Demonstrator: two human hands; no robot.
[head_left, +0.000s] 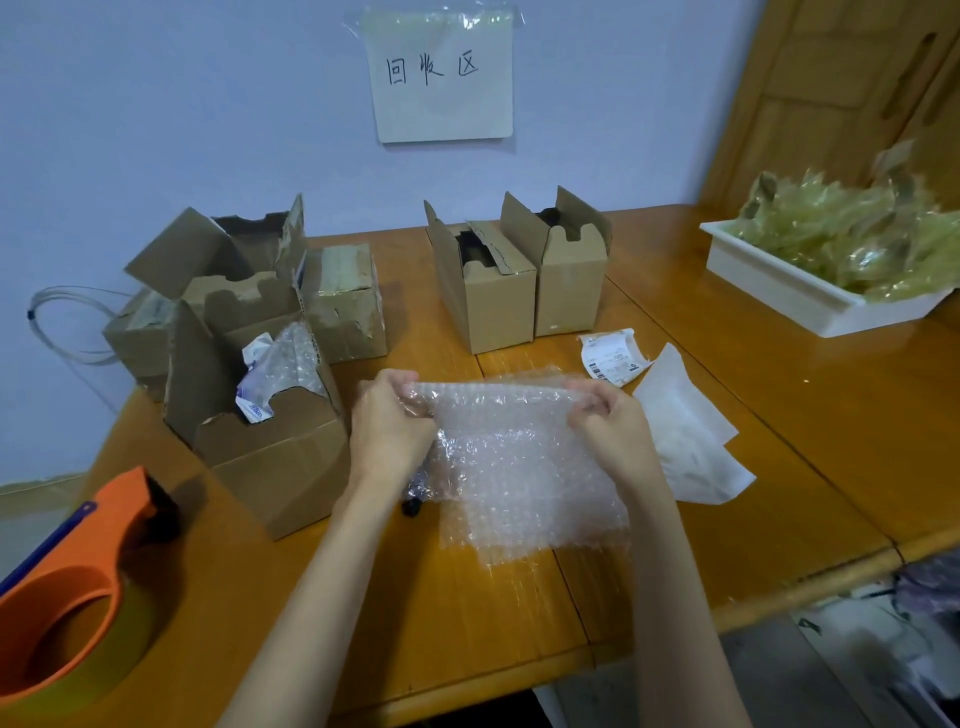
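Centre of glossy orange-brown wooden bench (779, 415): clear bubble-wrap sheet (519, 467), lifted by its far edge, lower part draped onto the bench top. Left hand (389, 426) pinching the sheet's top left corner, fingers curled round the rolled edge. Right hand (610, 423) clamped on the top right corner the same way. Hands well apart, sheet stretched between them. Small black object (413, 506) showing at the sheet's lower left, beside the left wrist; kind not discernible. Just left of the left hand: open brown cardboard box (270, 467), flaps up, more bubble wrap and a crumpled white-and-blue bag (254, 384) inside. Behind it, cluster of battered cardboard boxes (208, 270), some open, and one taped-over box (345, 301) beside them. Beyond the sheet: two upright narrow cardboard boxes (483, 312) side by side, touching, top flaps open, something dark inside. Right of the right hand: curled white shipping label (610, 356) with barcode, then flat white paper pouch (691, 441) near the sheet's right edge. Far right: white rectangular plastic tray (779, 296) heaped with yellowish clear plastic bags (852, 239). Near left corner: orange tape dispenser (78, 582). On pale blue wall (156, 104): taped white paper sign (441, 98), handwritten characters. Loop of clear tubing (67, 322) against the wall, left of the boxes.
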